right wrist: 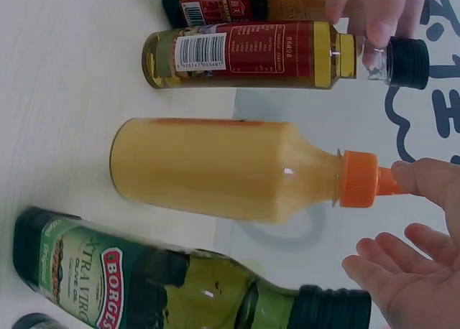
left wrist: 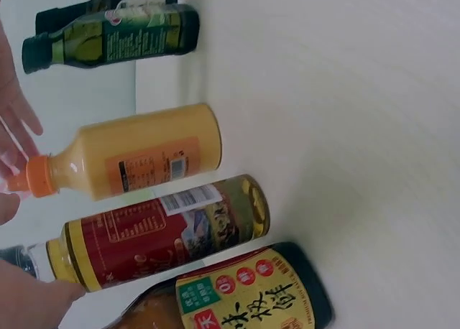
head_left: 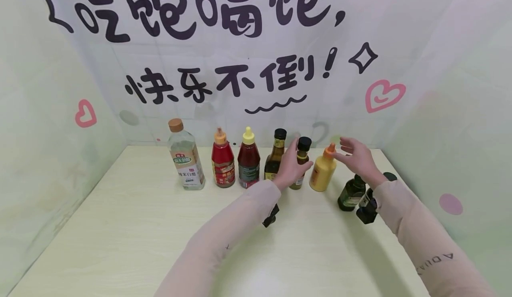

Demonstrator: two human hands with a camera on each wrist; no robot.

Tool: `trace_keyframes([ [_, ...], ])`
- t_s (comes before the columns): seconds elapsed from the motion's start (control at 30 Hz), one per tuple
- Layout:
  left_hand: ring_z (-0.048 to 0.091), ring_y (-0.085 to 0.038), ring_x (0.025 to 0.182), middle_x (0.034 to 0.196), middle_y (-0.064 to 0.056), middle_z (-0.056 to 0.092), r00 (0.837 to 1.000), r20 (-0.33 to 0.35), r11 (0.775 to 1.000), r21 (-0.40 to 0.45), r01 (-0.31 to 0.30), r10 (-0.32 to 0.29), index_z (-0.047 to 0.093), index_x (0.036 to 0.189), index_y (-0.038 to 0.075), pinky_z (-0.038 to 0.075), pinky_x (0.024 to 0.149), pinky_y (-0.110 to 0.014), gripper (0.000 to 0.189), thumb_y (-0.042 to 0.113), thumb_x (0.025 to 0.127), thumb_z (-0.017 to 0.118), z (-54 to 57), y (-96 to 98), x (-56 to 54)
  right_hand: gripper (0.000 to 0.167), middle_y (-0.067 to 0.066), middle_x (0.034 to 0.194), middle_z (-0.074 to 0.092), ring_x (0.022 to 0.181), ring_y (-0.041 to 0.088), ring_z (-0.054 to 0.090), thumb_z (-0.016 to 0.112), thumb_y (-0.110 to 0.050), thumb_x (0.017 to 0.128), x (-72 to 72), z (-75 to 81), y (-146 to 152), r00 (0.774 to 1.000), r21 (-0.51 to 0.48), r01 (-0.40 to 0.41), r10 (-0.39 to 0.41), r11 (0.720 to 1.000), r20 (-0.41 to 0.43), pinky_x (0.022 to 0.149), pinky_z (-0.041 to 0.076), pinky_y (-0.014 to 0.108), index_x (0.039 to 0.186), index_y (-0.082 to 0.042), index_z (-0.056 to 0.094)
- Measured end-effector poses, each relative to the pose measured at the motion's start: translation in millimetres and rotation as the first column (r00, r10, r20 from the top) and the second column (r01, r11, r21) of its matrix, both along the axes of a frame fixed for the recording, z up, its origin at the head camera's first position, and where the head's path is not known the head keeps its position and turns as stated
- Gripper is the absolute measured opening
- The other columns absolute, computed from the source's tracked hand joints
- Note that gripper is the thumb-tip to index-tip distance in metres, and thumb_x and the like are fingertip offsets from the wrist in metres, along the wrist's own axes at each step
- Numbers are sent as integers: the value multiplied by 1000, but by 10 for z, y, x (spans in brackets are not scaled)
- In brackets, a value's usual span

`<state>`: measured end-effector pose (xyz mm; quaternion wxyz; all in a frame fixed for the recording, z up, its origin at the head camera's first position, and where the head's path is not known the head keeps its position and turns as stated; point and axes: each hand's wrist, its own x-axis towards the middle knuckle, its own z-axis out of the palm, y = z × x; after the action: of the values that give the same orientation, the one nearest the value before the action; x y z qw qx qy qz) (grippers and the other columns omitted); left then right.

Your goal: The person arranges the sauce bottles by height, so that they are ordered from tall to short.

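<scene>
My left hand (head_left: 293,168) is around the neck of a slim oil bottle (right wrist: 251,54) with a black cap, thumb in front and fingers behind, loosely spread. Beside it on the left stands a dark sauce bottle (left wrist: 248,293) with a yellow and red label, partly hidden by that hand. My right hand (head_left: 358,157) has its fingers apart, with the thumb right at the orange nozzle of a yellow squeeze bottle (right wrist: 208,167). Below the right hand stands a green olive oil bottle (right wrist: 136,279), with another dark bottle (head_left: 367,206) partly behind my wrist.
Farther left along the back of the pale table (head_left: 120,226) stand a clear vinegar bottle (head_left: 186,161), a red sauce bottle (head_left: 222,166) and a dark red bottle (head_left: 249,166) with a yellow cap. A small dark object (head_left: 271,217) shows behind my left forearm. Printed cloth walls enclose the table.
</scene>
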<state>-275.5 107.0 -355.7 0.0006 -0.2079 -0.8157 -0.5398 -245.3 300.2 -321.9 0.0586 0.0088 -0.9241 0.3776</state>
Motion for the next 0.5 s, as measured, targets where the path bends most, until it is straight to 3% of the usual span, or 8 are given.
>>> trace_keyframes([
  [0.23,30,-19,126,142,-5,27,1000,-8,1000,25,4,-4,13,143,17,29,100,-34,82,16,80,66,-77,-45,124,65,28,133,32,117,43,36,55,-27,88,83,71,104,1000,1,-12,12,1000,-24,89,37,51,136,5,25],
  [0.5,30,-19,125,141,-6,25,1000,-16,998,60,20,-19,14,142,16,29,100,-35,82,15,79,67,-135,-109,296,60,30,128,37,113,45,39,53,-27,89,184,108,244,997,14,-45,45,999,-66,89,37,52,132,7,31],
])
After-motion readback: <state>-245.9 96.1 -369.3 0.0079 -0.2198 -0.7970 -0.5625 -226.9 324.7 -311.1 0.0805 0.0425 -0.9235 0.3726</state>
